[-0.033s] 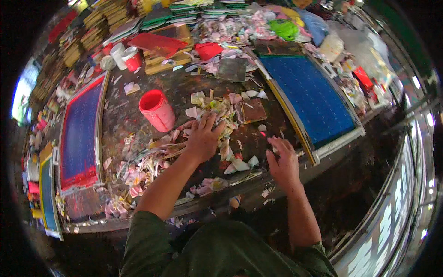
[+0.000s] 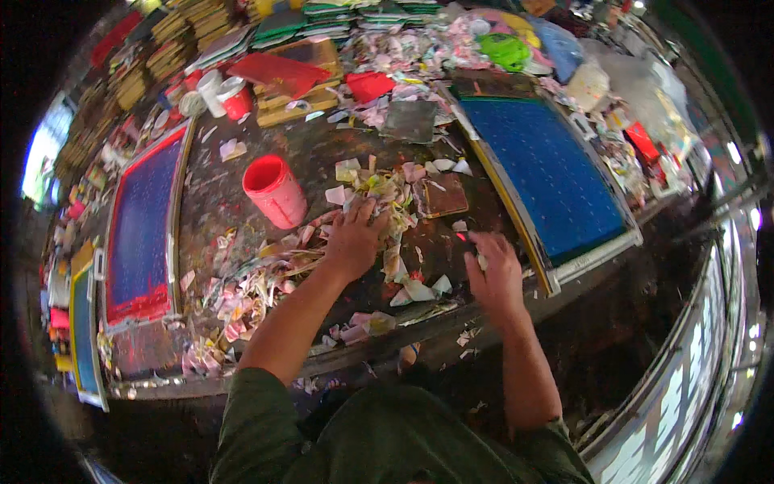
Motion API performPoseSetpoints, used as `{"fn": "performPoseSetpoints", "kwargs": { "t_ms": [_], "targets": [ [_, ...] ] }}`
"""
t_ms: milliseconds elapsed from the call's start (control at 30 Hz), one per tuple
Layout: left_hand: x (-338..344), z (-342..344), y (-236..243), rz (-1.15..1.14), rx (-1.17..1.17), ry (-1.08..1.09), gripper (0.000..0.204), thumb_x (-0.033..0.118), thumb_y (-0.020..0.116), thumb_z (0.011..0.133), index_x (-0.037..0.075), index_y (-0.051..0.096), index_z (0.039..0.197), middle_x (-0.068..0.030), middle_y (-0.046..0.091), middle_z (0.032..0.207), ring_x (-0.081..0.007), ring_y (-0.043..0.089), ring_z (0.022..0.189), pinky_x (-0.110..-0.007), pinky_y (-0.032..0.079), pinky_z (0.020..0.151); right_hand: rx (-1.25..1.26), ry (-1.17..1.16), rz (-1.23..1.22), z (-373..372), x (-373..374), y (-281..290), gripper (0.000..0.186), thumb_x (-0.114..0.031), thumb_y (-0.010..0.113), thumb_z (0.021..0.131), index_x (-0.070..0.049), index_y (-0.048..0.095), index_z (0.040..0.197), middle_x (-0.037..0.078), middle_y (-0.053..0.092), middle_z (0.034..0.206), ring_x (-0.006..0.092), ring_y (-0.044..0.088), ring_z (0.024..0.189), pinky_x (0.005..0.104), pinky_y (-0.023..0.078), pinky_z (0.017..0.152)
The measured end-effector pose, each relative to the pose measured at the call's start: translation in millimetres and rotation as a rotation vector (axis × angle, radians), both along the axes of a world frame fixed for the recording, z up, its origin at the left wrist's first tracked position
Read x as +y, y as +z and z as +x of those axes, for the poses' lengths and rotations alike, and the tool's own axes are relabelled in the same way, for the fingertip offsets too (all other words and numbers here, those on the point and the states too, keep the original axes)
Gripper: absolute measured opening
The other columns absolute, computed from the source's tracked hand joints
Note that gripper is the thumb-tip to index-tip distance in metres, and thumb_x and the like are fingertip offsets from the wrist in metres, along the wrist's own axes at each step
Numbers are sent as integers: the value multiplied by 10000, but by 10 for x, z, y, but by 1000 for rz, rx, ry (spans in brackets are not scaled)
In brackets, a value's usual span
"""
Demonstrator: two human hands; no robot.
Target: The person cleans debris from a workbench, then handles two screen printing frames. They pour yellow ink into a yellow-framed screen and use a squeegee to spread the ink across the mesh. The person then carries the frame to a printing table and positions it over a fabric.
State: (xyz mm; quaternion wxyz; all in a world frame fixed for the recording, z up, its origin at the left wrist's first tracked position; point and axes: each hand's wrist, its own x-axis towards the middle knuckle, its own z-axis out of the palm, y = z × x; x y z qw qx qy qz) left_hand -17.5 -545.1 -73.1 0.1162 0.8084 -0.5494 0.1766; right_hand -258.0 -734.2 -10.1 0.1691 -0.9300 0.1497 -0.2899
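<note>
My left hand (image 2: 352, 240) lies with its fingers spread on a heap of crumpled, paint-stained paper scraps (image 2: 391, 202). To its right, my right hand (image 2: 496, 274) hovers over the near table edge with curled fingers. A small pale scrap (image 2: 482, 261) shows between its thumb and fingers, partly hidden. Beyond my left hand stands a pinkish-red tub (image 2: 278, 198) with an open top. A flat brown square piece (image 2: 445, 196) rests beside the heap. More scraps (image 2: 250, 298) trail to the left of my left forearm.
Blue mesh printing frames stand at the right (image 2: 548, 169) and left (image 2: 145, 230) of the dark table (image 2: 214, 177). Behind are a red-covered wooden frame (image 2: 294, 81), white and red containers (image 2: 234, 97), a mound of scraps (image 2: 411, 48) and a green bag (image 2: 504, 51).
The view has shifted slightly. My right hand's fingers have curled in a little; my left hand stays on the heap.
</note>
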Motion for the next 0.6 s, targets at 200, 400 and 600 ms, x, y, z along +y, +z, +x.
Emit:
{"fn": "performPoseSetpoints", "kwargs": {
  "t_ms": [200, 400, 600],
  "targets": [
    [298, -204, 180, -242, 259, 167, 273, 251, 790, 899, 45, 692, 1050, -161, 718, 973, -395, 693, 921, -531, 520, 945, 383, -262, -9, 832, -742, -267, 472, -379, 744, 972, -76, 661, 1324, 200, 717, 1196, 401, 708, 1088, 505, 605, 906],
    [796, -591, 650, -463, 525, 395, 273, 167, 862, 841, 16, 725, 1022, -169, 739, 941, -352, 712, 861, -475, 555, 892, 499, -408, 136, 1262, -937, -306, 655, -505, 855, 839, -92, 684, 1318, 180, 756, 1195, 364, 743, 1112, 497, 609, 906],
    [966, -728, 386, -953, 853, 402, 159, 28, 780, 966, -7, 742, 1116, -50, 772, 1017, -137, 702, 921, -314, 576, 831, 326, -159, 507, 1362, -1145, -486, 557, -346, 895, 784, -52, 781, 1244, 162, 809, 1111, 309, 783, 964, 415, 595, 873]
  ]
}}
